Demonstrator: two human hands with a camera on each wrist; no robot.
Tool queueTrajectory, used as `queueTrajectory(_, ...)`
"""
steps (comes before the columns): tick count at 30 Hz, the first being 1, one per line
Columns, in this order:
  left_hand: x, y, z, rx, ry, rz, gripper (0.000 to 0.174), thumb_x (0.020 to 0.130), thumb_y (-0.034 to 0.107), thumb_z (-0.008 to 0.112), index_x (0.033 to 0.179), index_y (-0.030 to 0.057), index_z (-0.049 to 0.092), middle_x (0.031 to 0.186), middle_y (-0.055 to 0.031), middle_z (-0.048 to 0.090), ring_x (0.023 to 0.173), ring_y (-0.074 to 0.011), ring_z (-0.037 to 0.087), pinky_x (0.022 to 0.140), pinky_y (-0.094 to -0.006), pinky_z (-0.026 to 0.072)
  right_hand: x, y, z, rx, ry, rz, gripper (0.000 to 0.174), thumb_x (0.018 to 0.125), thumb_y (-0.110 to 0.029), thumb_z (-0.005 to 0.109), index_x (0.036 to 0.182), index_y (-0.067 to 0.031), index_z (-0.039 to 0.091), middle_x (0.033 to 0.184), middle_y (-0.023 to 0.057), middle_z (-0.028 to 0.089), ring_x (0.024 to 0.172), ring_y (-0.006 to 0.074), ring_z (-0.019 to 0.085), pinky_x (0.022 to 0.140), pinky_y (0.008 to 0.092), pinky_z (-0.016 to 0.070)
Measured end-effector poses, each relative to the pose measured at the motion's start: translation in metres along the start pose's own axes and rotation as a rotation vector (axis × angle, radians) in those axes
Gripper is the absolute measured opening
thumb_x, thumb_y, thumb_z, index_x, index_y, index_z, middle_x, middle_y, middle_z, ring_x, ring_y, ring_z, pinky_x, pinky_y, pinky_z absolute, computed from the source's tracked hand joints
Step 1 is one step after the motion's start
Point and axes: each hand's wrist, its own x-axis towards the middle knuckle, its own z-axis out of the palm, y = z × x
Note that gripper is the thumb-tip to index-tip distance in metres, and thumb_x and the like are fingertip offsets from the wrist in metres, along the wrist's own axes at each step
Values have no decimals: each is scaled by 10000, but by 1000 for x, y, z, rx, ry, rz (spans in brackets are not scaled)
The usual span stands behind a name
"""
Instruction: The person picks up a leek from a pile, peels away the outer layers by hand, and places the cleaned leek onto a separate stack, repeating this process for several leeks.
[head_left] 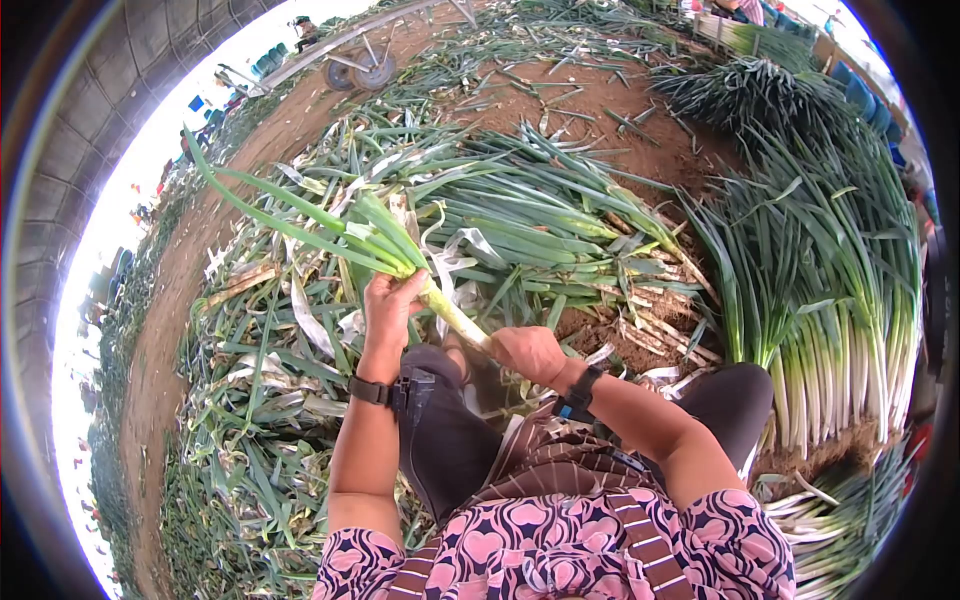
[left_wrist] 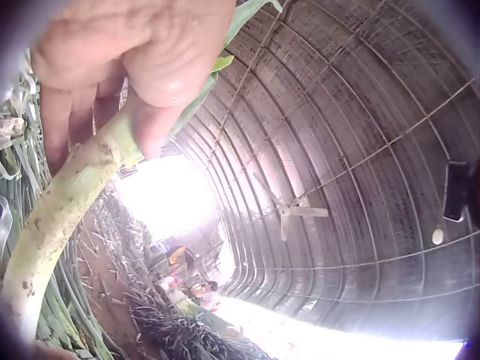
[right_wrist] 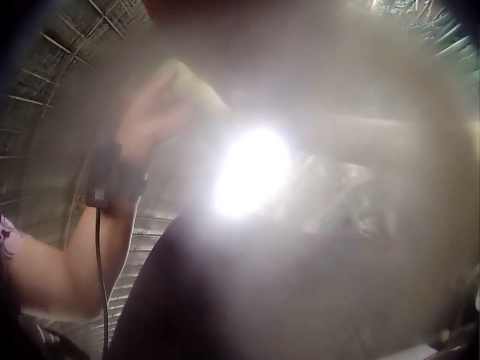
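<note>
A large green onion (head_left: 455,312) slants across my lap in the head view, its leaves fanning to the upper left. My left hand (head_left: 390,305) grips it where the leaves fork from the pale stalk. At the lower end, my right hand (head_left: 530,355) has its fingers curled around the root end and hides it. Specks of soil cling to the stalk (left_wrist: 64,202) in the left wrist view, with the left thumb and fingers on either side. Glare and haze blur the right wrist view, where the left hand (right_wrist: 154,112) shows faintly on the stalk.
Unpeeled green onions (head_left: 540,215) lie piled ahead of my knees. Stripped leaves (head_left: 270,400) cover the ground to the left. On the right stand cleaned onions (head_left: 830,370) with white stalks, and another bunch (head_left: 830,530) lies nearer. A wheeled cart (head_left: 370,65) is at the back.
</note>
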Motion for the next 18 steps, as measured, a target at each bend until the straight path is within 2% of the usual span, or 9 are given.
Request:
queueTrajectory(6,1,-4,-4,-13,-61,-4,204,824,66,628,1025,49,595,917,-40,622,794,-140,630,621,-288,554,-4,14,10,78,8,207,115,814,-169,525,805,-56,541,687,152,582,667,339,592,590,410,465)
queueTrajectory(9,-2,0,-8,-96,-167,22,227,837,42,599,1062,35,572,953,-61,620,841,-177,630,714,-324,545,-6,34,28,284,180,491,161,841,-179,507,821,-33,570,712,196,576,680,318,608,603,410,470)
queueTrajectory(10,-4,1,-8,-150,-192,33,237,841,34,589,1077,31,562,970,-68,617,869,-192,626,758,-344,534,-8,43,29,304,205,487,191,867,-180,468,866,-20,572,724,197,590,673,278,609,609,386,483)
queueTrajectory(13,-9,1,-12,-338,-248,83,287,851,19,565,1134,35,526,1003,-72,601,922,-220,605,864,-392,486,-9,50,22,1309,382,961,209,884,-195,408,925,-29,529,657,137,575,612,295,598,549,372,475)
queueTrajectory(14,-10,0,-13,-406,-262,103,306,853,16,559,1155,39,512,1011,-71,594,935,-226,597,895,-406,467,-11,52,12,1447,343,1056,150,889,-158,395,923,-52,496,631,70,531,555,228,550,498,341,457)
queueTrajectory(17,-10,-13,-2,-482,-220,202,312,843,9,574,1141,71,504,988,-51,572,906,-202,579,883,-407,456,-8,55,20,2058,642,1213,85,885,-116,396,898,-73,468,605,48,477,497,195,474,466,327,429)
queueTrajectory(18,-9,-18,0,-455,-183,213,316,836,-1,578,1130,80,498,977,-48,565,877,-195,577,860,-401,463,-4,41,8,2005,632,1238,61,881,-92,399,890,-85,458,586,20,419,471,155,408,452,309,404)
